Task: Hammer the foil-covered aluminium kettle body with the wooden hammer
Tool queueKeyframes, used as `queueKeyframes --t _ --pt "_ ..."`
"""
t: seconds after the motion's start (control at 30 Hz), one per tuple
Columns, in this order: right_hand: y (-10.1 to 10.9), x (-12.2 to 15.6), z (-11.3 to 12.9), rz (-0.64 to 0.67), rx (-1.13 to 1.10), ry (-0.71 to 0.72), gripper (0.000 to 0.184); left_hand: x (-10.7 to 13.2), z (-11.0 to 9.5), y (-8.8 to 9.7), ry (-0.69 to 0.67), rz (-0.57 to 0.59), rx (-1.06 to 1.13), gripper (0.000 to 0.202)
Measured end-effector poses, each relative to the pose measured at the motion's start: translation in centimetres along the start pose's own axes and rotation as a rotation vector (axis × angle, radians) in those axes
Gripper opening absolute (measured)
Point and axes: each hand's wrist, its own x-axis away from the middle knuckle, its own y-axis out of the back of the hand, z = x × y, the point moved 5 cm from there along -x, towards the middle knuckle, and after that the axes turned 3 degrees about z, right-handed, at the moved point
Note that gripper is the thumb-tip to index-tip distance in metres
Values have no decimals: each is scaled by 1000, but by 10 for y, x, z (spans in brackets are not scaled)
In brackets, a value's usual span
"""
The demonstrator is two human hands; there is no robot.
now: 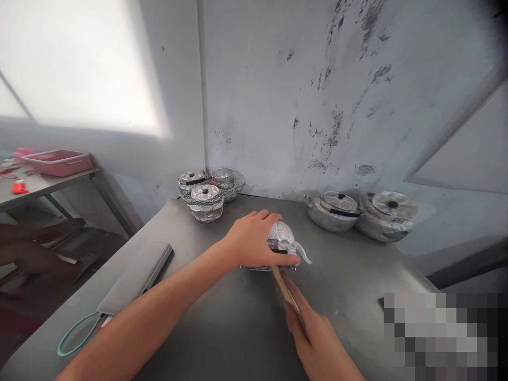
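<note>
A small silvery metal kettle (282,233) rests on the grey table, tilted, its curved spout (304,253) pointing right and down. My left hand (256,241) is wrapped over its left side, the thumb stretched across the front. In my right hand (304,317) is a flat wooden stick (283,286), gripped from below. Its far end meets the near side of the kettle under my left thumb. Whether that end carries a tool head or goes inside cannot be made out. My left hand hides much of the kettle.
Several lidded metal pots (205,203) cluster at the table's back left. Two larger kettles, one with a black handle (334,211), stand back right against the stained wall (278,106). A grey case (135,278) with a teal strap lies left. A red basket (59,163) sits on another table.
</note>
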Motion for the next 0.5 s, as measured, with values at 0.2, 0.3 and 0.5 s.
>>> queueKeyframes --t 0.2,0.3,0.5 --pt "-1 4 1 34 30 15 59 0 0 -1 -8 -9 -3 90" --pt "1 5 2 42 47 1 58 1 -1 0 -6 -3 -7 91" --pt "2 4 0 25 59 -21 59 1 -1 1 -1 -1 -10 91"
